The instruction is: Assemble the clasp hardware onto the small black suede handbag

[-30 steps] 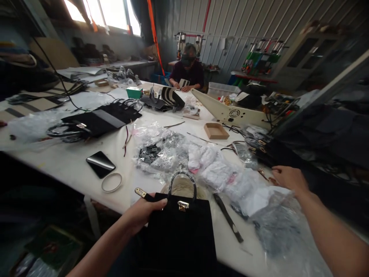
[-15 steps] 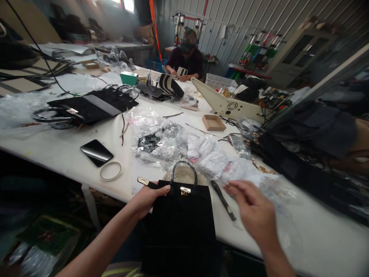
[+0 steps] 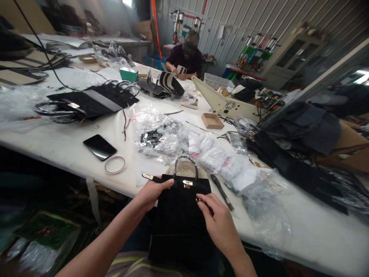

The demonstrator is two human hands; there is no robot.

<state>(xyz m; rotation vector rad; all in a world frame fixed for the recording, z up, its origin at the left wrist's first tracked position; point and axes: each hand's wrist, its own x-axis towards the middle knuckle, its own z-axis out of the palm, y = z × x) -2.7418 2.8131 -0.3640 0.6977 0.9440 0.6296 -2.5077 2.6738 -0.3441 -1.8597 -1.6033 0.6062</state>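
Note:
A small black handbag (image 3: 178, 219) with a gold clasp (image 3: 187, 184) and a looped handle hangs over the near edge of the white table (image 3: 66, 148). My left hand (image 3: 151, 192) grips its upper left corner, thumb on the front, beside a black strap with a gold tip (image 3: 148, 176). My right hand (image 3: 215, 217) rests on the bag's front at the right, fingertips just below the clasp, fingers curled against the fabric.
Clear plastic bags of parts (image 3: 173, 138) lie behind the bag. A black phone (image 3: 99, 147) and a ring (image 3: 114, 164) sit to the left, flat black bags (image 3: 92, 102) further back. A small cardboard box (image 3: 212, 120) lies mid-table. Another person (image 3: 186, 57) works at the far end.
My right hand came back from the far right of the table and now lies on the bag's front. The left hand kept its hold on the bag.

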